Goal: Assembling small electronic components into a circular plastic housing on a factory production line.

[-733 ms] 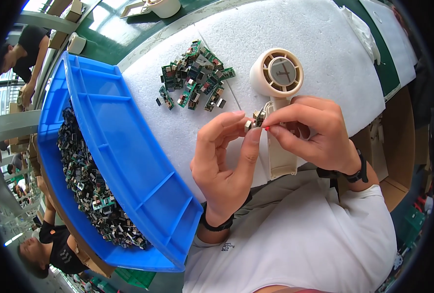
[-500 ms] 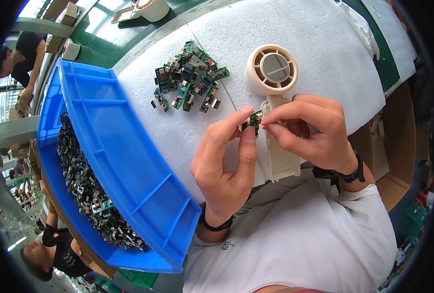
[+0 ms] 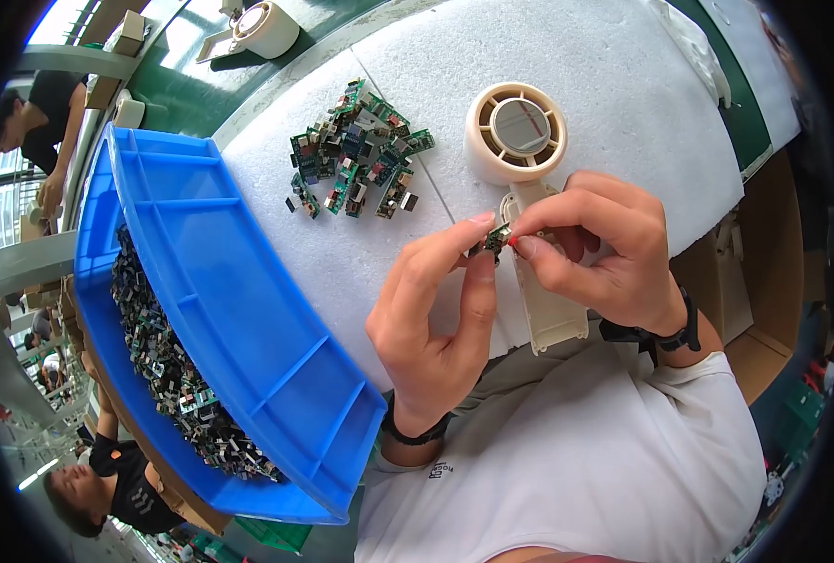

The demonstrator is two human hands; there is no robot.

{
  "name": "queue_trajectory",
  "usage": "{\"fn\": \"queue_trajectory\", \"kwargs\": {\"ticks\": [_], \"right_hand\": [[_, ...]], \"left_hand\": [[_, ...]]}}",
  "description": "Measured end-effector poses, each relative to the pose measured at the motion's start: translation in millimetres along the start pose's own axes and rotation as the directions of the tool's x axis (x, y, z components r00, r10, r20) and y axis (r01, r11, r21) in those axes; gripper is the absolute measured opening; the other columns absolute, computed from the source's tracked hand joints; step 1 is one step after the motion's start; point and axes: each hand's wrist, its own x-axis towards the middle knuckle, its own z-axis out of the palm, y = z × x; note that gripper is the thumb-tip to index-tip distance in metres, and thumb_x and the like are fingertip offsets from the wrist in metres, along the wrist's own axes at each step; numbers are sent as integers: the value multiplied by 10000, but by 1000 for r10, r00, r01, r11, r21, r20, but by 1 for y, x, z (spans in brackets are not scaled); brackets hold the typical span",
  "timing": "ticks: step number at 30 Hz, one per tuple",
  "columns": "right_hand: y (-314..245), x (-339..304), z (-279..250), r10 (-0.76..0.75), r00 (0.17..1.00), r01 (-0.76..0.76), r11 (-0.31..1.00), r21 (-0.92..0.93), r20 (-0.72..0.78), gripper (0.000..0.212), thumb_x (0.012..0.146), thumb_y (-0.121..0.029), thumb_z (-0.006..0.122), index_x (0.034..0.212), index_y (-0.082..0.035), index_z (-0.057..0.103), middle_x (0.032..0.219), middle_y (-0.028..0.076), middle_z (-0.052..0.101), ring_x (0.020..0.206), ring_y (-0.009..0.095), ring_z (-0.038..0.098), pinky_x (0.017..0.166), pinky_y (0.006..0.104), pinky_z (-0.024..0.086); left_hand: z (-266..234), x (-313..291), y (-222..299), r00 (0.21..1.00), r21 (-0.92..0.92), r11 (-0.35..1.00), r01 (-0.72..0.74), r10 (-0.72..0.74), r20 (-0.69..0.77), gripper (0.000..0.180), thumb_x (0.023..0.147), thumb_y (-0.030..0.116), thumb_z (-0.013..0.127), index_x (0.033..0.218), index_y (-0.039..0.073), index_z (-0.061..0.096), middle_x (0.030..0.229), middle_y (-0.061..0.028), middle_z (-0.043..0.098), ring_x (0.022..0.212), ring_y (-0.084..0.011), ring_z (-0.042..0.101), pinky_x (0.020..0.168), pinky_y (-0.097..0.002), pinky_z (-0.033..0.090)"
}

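Head, left hand (image 3: 433, 311) pinched, gripping circuit board (image 3: 497, 241)

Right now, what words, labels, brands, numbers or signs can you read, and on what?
White shirt: small dark print, too small and tilted to read surely.
Co-worker's black shirt: pale marks, no legible letters.
Held circuit board and piled boards: any markings too small to read.

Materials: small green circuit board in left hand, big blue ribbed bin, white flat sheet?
Small green circuit board: probably resin laminate, judging by its green colour and mounted parts; finish too small to tell.
Big blue ribbed bin: likely moulded plastic, semi-gloss; integral ribs, diffuse sheen.
White flat sheet: looks like foam, matte; pebbled grain.
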Motion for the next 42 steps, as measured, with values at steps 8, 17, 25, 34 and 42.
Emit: {"fn": "queue_trajectory", "kwargs": {"ticks": [8, 17, 25, 34, 42], "right_hand": [[10, 1, 2, -170, 982, 160, 981, -109, -86, 161, 758, -23, 787, 909, -73, 761, 772, 13, 559, 689, 112, 514, 591, 242, 410], [10, 1, 0, -205, 977, 193, 966, -172, -57, 154, 748, -21, 801, 892, -64, 765, 774, 0, 558, 695, 116, 498, 592, 244, 395], [-2, -13, 16, 141, 982, -123, 983, 136, -130, 105, 792, 16, 775, 884, -30, 754, 785, -6, 568, 645, 41, 462, 540, 202, 337], [-1, -11, 17, 236, 964, -185, 926, 328, -123, 116, 803, 46, 755, 908, -4, 746, 832, 3, 591, 677, 22, 480, 547, 193, 336], [3, -13, 14, 201, 973, -160, 942, 296, -116, 133, 808, 29, 771, 937, 4, 750, 852, 14, 596, 694, 35, 493, 568, 193, 354]], "left_hand": [[3, 0, -2, 1000, 19, 1000, -18, 18, 2, 360, 835, -129, 715, 1172, -4, 704, 1083, -171, 729, 922, -244, 733, 802, -320, 581], [5, 0, 4, 979, 302, 933, -196, 203, 11, 374, 779, -135, 763, 1120, 18, 757, 1081, -170, 727, 903, -262, 737, 783, -325, 587], [16, -6, 5, 952, 506, 824, -256, 307, -19, 410, 738, -165, 759, 1115, -3, 760, 1049, -180, 714, 928, -285, 743, 758, -330, 621], [25, -3, 6, 938, 580, 767, -274, 346, -15, 414, 732, -186, 749, 1120, -42, 744, 1055, -211, 705, 937, -306, 743, 776, -339, 642], [24, -5, 6, 946, 548, 799, -250, 321, -36, 401, 756, -186, 739, 1124, -26, 748, 1074, -214, 708, 938, -297, 744, 789, -327, 631]]}}
